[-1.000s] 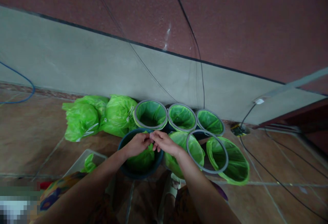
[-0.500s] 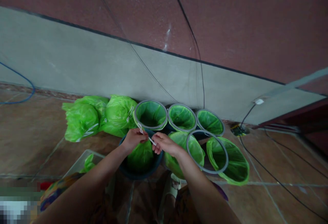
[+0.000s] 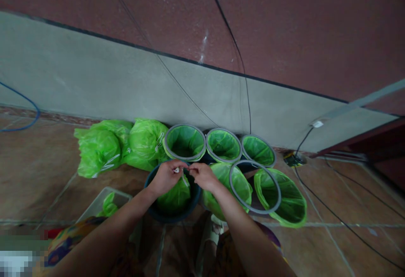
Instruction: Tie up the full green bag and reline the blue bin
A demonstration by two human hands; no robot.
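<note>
While centred over the dark bin: left hand and right hand, fingertips nearly meeting.
Grip: left, fingers closed on a white tie; right, fingers curled in, cannot tell whether around anything.
Tie direction: under the fingertips, within the dark bin's opening, long axis slanting down; left hand nearer.
Bag: green bag inside the dark bin, below both hands; thin, glossy, creased.
Behind the dark bin, rightward: ringed bins, green-lined.
Beyond it, leftward: tied bags, bulging, white-corded.
</note>
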